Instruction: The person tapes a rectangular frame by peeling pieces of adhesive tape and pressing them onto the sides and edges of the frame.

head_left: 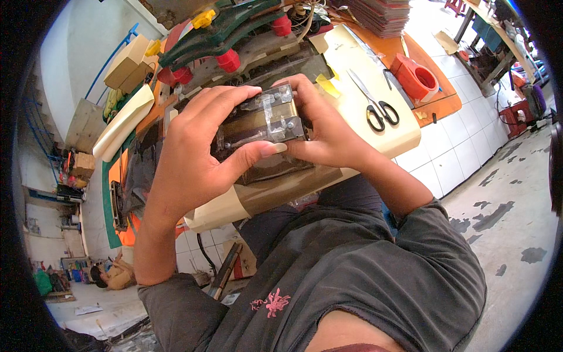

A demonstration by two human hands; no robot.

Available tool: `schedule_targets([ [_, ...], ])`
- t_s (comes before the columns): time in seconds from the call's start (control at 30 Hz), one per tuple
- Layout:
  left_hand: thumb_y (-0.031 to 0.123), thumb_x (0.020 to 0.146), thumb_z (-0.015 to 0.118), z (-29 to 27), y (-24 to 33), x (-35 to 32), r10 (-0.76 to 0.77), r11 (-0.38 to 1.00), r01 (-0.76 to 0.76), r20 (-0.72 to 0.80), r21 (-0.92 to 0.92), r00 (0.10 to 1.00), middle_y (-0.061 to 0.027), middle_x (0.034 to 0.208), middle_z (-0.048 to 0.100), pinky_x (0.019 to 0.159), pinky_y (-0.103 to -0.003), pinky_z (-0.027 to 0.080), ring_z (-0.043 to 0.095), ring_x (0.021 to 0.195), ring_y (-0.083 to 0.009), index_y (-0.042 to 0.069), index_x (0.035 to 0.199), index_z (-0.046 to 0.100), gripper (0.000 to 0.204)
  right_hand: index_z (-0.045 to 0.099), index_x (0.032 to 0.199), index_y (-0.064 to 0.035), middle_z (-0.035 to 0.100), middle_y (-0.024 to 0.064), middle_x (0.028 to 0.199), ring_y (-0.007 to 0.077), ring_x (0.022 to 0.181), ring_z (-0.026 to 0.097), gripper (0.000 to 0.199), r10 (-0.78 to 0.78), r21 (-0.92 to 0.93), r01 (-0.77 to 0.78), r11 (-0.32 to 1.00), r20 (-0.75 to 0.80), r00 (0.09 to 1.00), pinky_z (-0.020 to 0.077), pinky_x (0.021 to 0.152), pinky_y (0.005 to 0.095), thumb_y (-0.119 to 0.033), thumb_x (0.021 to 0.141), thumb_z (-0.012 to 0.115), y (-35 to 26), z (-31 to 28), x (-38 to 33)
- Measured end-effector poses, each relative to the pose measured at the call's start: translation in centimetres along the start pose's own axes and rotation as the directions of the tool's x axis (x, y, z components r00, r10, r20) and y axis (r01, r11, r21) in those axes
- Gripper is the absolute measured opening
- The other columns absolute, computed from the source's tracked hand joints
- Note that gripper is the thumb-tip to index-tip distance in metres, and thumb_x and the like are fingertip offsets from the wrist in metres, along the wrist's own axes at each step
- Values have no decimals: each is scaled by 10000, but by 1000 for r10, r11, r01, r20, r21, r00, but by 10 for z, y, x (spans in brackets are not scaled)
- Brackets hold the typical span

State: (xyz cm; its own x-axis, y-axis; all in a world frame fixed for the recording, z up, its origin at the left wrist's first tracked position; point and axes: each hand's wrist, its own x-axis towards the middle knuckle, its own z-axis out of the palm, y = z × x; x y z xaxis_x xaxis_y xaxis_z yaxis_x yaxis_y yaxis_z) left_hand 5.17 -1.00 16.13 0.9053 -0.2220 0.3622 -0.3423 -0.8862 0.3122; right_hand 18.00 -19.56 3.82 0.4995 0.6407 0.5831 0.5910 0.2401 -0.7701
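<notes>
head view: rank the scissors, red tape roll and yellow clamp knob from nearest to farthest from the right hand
1. scissors, just right of the right hand on the cream sheet
2. red tape roll, farther right on the orange surface
3. yellow clamp knob, far up-left on the green press

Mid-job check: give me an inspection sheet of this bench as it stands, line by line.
Surface: cream work board on an orange bench, partly bare.
Job's things: clear plastic and brass-coloured block, gripped between both hands above the board.
Clutter: black-handled scissors, orange tape dispenser, stack of sheets, green press with red knobs, cardboard boxes.
Grippers: left hand and right hand both closed on the block.
Cables: pale leads behind the press.
Surroundings: white tiled bench side, patchy concrete floor, another person sitting far lower left.
</notes>
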Motion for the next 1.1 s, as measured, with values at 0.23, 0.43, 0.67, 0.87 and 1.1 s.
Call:
schedule_targets([
  [0.23,499,834,862,1,0,0,4,1000,-4,-13,8,1000,-197,1249,724,1033,-431,530,699,1176,-358,25,1346,686,720,373,1566,-20,547,144,1441,226,1369,548,921,30,552,-24,833,-2,1000,439,1157,381,-259,845,895,-4,3,-8],
  [0.43,463,830,878,-1,2,-1,-11,1000,10,-12,-13,1000,-190,1264,726,1038,-428,528,698,1187,-353,27,1346,692,700,402,1524,-38,570,100,1385,206,1335,559,822,21,528,-14,849,-8,1000,431,1154,384,-261,898,886,-8,-4,-9],
  [0.67,450,813,894,2,4,-4,13,1000,-13,-22,-27,1000,-177,1279,731,1047,-423,526,695,1204,-352,30,1341,699,702,408,1454,6,592,138,1331,202,1274,589,677,148,557,-102,824,-38,988,460,1102,360,-165,925,795,-36,2,-10],
  [0.87,459,805,896,1,4,-4,21,1000,-22,-32,-14,999,-183,1273,730,1040,-426,527,700,1190,-353,25,1338,699,716,400,1460,2,589,144,1334,207,1262,591,680,89,657,-8,754,-91,992,452,1113,355,-174,938,799,-32,11,-9],
  [1.1,408,816,890,1,10,-1,1,1000,-1,-21,-3,1000,-191,1241,724,1028,-429,528,701,1169,-359,17,1330,687,677,367,1508,8,561,155,1388,217,1305,565,750,76,661,-4,750,-80,994,433,1143,372,-189,935,810,-19,13,-11],
])
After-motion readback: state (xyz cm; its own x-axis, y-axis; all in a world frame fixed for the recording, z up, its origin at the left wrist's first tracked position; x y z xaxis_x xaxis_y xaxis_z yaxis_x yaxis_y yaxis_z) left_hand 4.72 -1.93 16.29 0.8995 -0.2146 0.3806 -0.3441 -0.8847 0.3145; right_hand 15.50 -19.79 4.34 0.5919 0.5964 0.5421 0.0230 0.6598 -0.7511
